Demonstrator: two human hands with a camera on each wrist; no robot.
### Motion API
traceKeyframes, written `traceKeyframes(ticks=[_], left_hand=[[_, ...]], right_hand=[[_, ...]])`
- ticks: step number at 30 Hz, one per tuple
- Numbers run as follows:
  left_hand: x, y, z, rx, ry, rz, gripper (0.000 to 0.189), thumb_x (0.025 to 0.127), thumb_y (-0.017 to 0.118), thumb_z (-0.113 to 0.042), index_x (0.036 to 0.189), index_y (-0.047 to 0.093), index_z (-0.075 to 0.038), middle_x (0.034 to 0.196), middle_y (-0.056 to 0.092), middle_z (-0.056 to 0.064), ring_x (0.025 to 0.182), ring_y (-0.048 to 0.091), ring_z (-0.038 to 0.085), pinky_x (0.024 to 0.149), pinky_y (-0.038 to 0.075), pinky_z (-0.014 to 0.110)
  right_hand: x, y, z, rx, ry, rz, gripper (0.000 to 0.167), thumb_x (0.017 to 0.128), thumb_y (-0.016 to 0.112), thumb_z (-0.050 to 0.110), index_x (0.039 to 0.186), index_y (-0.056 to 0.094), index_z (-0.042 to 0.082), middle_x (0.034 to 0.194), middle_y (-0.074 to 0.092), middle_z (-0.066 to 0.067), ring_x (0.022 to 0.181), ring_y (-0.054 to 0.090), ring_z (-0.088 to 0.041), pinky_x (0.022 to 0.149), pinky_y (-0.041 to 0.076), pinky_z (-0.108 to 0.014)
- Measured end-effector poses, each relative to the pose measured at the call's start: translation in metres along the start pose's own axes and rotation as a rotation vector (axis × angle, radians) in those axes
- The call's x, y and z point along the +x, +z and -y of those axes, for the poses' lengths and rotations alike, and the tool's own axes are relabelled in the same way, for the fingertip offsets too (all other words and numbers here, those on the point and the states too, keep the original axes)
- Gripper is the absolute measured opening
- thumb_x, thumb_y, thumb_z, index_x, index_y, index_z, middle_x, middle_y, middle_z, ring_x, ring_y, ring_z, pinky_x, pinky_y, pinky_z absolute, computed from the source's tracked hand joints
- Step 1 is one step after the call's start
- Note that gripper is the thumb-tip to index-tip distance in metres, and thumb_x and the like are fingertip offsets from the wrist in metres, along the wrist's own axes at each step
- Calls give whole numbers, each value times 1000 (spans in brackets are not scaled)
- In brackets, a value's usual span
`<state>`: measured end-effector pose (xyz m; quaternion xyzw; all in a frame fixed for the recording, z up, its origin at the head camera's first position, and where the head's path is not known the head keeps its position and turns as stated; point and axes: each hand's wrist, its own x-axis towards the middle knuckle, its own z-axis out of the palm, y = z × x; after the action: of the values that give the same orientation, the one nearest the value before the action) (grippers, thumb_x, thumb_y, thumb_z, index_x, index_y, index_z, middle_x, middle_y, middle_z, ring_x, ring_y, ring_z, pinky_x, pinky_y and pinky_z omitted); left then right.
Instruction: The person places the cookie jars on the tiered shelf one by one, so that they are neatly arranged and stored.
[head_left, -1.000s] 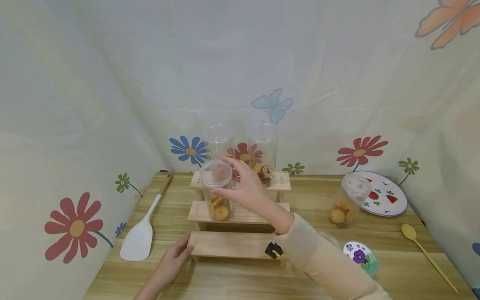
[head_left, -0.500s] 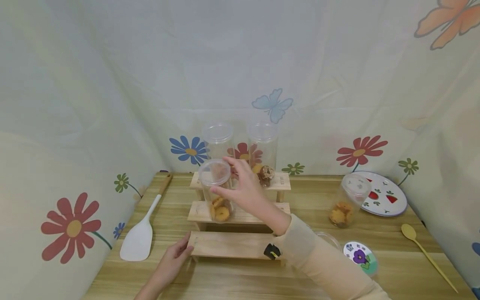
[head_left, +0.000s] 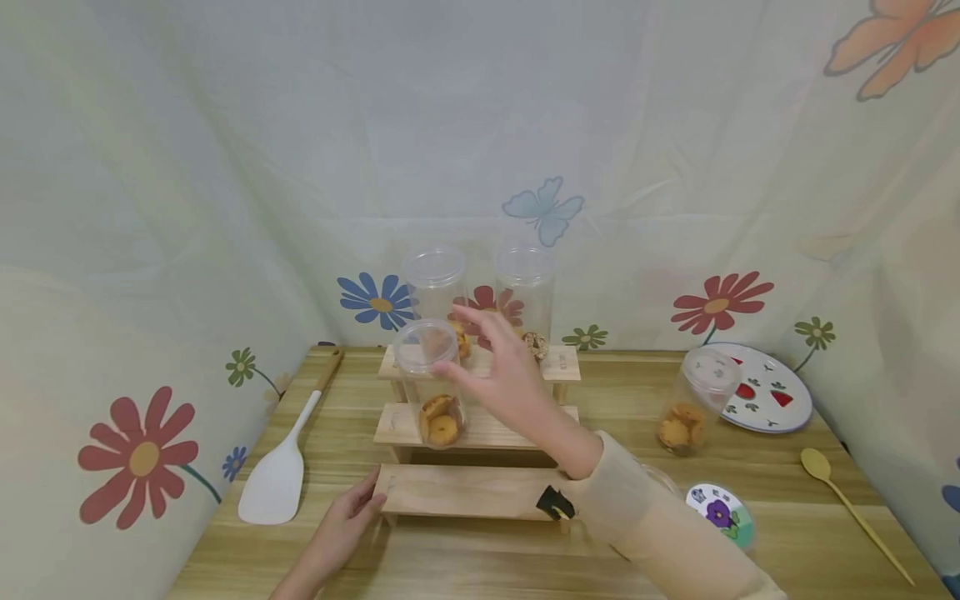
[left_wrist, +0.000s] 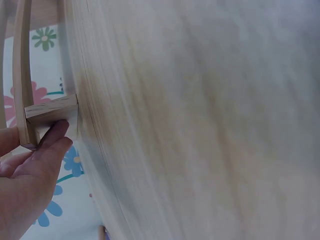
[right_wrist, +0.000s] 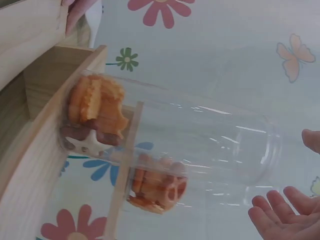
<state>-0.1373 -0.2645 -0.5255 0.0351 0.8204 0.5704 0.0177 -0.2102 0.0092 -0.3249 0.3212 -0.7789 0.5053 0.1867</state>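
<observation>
A clear lidded jar (head_left: 423, 383) with cookies in its bottom stands at the left end of the middle step of a three-step wooden rack (head_left: 465, 490). My right hand (head_left: 517, 383) is just to the right of this jar, thumb and fingers spread. In the right wrist view, a gap shows between the fingertips (right_wrist: 260, 220) and the jar (right_wrist: 200, 132). My left hand (head_left: 347, 518) grips the left end of the lowest step; the left wrist view shows its fingers curled at the wooden end (left_wrist: 52, 107). Two more cookie jars, a left one (head_left: 435, 283) and a right one (head_left: 536, 292), stand on the top step.
Left of the rack lies a white spatula (head_left: 277, 479). To the right stand another cookie jar (head_left: 682, 429) and a patterned plate (head_left: 776, 396). A yellow spoon (head_left: 855, 512) and a round flower-printed disc (head_left: 720, 514) lie nearer. A black clip (head_left: 553, 502) sits by the right sleeve.
The right hand has let go of the jar on the middle step and drawn slightly away to the right. The left hand stays at the lowest step.
</observation>
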Motion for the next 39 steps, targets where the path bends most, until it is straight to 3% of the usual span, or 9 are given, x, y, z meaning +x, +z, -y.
traceKeyframes(ticks=[3, 9, 23, 31, 39], left_hand=[[0, 0, -1, -4, -5, -5, 53, 100, 54, -13, 143, 33, 10, 146, 35, 25, 131, 39, 36, 102, 40, 36], [0, 0, -1, 7, -6, -10, 53, 100, 54, -14, 142, 33, 11, 146, 36, 25, 130, 40, 36, 102, 41, 36], [1, -1, -4, 16, -11, -1, 52, 100, 53, -13, 143, 34, 9, 146, 36, 24, 130, 40, 36, 103, 39, 37], [-1, 1, -7, 42, -21, 4, 53, 101, 53, -15, 143, 32, 9, 147, 35, 24, 131, 39, 36, 104, 38, 38], [-1, -1, -7, 39, -13, 2, 53, 100, 54, -14, 143, 34, 9, 147, 35, 23, 131, 39, 34, 104, 38, 37]], right_hand=[[-3, -7, 4, 32, -40, -3, 59, 86, 75, 26, 137, 50, 12, 130, 54, 1, 116, 53, -19, 97, 47, -31], [-13, -23, 14, 72, -33, 17, 46, 90, 70, 29, 132, 57, 17, 123, 58, 7, 110, 55, -10, 92, 51, -32], [-38, -64, 14, 11, -51, -5, 38, 91, 70, 20, 128, 61, 17, 119, 62, 6, 108, 57, -13, 88, 53, -33], [-54, -91, 1, -116, -22, -61, 38, 89, 72, 15, 126, 62, 12, 117, 63, 2, 105, 60, -15, 86, 54, -33], [-69, -104, -20, -255, 28, -20, 41, 88, 73, 18, 127, 61, 19, 117, 63, 4, 101, 60, -10, 85, 54, -32]])
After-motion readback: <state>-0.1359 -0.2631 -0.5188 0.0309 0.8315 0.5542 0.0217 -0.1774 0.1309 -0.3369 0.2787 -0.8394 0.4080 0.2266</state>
